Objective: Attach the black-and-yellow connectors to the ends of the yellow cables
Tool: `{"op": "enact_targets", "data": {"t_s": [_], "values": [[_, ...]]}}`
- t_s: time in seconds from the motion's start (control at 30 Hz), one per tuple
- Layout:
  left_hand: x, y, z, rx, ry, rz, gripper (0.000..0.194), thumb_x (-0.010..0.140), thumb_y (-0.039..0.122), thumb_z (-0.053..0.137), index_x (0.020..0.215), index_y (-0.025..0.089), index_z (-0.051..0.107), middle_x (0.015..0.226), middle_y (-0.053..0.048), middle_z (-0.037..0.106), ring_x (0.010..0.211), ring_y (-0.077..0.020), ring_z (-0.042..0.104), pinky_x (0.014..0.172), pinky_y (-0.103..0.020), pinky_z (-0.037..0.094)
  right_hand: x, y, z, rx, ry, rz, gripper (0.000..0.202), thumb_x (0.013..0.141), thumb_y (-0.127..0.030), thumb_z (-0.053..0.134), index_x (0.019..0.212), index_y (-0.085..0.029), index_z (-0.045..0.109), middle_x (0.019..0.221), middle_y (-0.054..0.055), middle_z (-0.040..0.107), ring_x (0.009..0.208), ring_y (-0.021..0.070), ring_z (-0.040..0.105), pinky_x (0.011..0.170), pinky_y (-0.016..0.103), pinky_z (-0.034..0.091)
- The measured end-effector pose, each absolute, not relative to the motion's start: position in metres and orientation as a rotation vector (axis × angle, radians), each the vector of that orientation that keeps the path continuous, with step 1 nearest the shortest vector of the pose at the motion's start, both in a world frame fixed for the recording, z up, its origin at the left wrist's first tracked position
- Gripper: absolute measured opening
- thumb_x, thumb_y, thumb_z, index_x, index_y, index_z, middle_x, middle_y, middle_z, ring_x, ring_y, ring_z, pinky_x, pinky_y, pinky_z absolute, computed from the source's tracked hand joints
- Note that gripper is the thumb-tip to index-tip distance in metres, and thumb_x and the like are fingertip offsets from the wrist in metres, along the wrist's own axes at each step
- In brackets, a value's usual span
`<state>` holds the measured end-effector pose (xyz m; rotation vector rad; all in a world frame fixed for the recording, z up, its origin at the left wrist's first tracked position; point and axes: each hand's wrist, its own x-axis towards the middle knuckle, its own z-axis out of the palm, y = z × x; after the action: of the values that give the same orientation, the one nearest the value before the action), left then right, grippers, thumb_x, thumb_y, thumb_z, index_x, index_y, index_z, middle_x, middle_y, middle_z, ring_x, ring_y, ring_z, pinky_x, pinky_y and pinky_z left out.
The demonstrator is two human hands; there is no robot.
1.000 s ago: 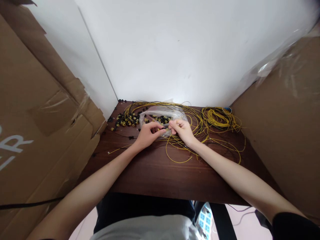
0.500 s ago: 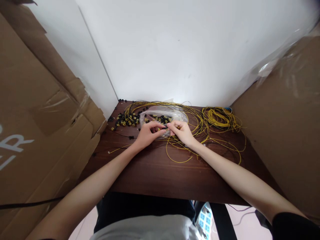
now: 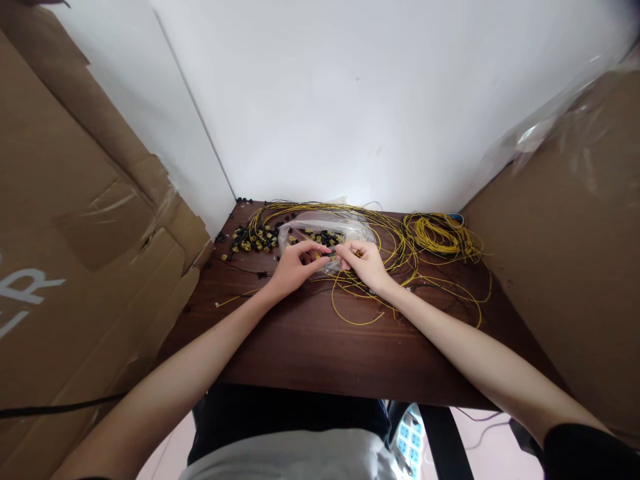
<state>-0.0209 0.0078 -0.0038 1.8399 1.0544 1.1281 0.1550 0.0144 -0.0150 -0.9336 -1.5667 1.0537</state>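
Both hands meet over the middle of a dark wooden table [image 3: 310, 347]. My left hand [image 3: 295, 267] and my right hand [image 3: 367, 263] pinch a small black connector piece [image 3: 331, 254] between their fingertips, with a thin yellow cable [image 3: 350, 320] trailing from it toward me. Just behind the fingers lies a clear plastic bag [image 3: 325, 230] of small black and yellow parts. To its left sits a loose pile of black and yellow connectors [image 3: 253, 239].
A coil of yellow cable [image 3: 443, 237] lies at the table's back right, with more strands looping across the back. Large cardboard boxes [image 3: 75, 247] crowd the left, and a plastic-covered box [image 3: 565, 253] stands on the right. A white wall closes the back.
The fingertips have shifted only slightly at the small black piece; the arms and everything on the table stay where they were.
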Motion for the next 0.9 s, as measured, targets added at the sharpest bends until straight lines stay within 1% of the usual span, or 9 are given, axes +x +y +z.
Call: {"op": "enact_targets", "data": {"t_s": [0.27,0.47,0.7,0.9], "values": [[-0.0230,0.0107,-0.0073,1.838,1.037,1.118,0.024,0.073,0.033,0.066,0.088,0.014,0.069,0.064,0.000,0.055,0.055,-0.0085,0.043,0.052,-0.021,0.035,0.1552,0.0141,-0.0127,-0.957,-1.404,1.055,0.035,0.077,-0.045,0.061,0.055,-0.017,0.057,0.044,-0.003,0.051,0.042,0.0082,0.042,0.046,0.023,0.033],[-0.0236,0.0110,-0.0081,1.839,1.043,1.121,0.024,0.073,0.033,0.066,0.089,0.015,0.069,0.067,-0.001,0.057,0.058,-0.0096,0.046,0.054,-0.022,0.037,0.1554,0.0136,-0.0120,-0.981,-1.403,1.041,0.035,0.076,-0.046,0.062,0.054,-0.018,0.057,0.044,-0.003,0.052,0.043,0.0087,0.042,0.048,0.024,0.034],[-0.0235,0.0109,-0.0070,1.798,1.055,1.130,0.023,0.072,0.031,0.067,0.088,0.015,0.069,0.066,-0.001,0.058,0.055,-0.0087,0.045,0.050,-0.021,0.035,0.1546,0.0132,-0.0118,-0.992,-1.406,1.040,0.037,0.075,-0.048,0.061,0.054,-0.018,0.055,0.044,-0.003,0.051,0.042,0.0087,0.042,0.047,0.024,0.035],[-0.0229,0.0100,-0.0051,1.797,1.065,1.130,0.022,0.072,0.030,0.066,0.089,0.015,0.069,0.076,-0.004,0.064,0.059,-0.0093,0.049,0.052,-0.021,0.038,0.1557,0.0129,-0.0113,-0.958,-1.402,1.053,0.035,0.076,-0.044,0.062,0.055,-0.018,0.056,0.044,-0.003,0.051,0.041,0.0081,0.042,0.047,0.023,0.034]]}}
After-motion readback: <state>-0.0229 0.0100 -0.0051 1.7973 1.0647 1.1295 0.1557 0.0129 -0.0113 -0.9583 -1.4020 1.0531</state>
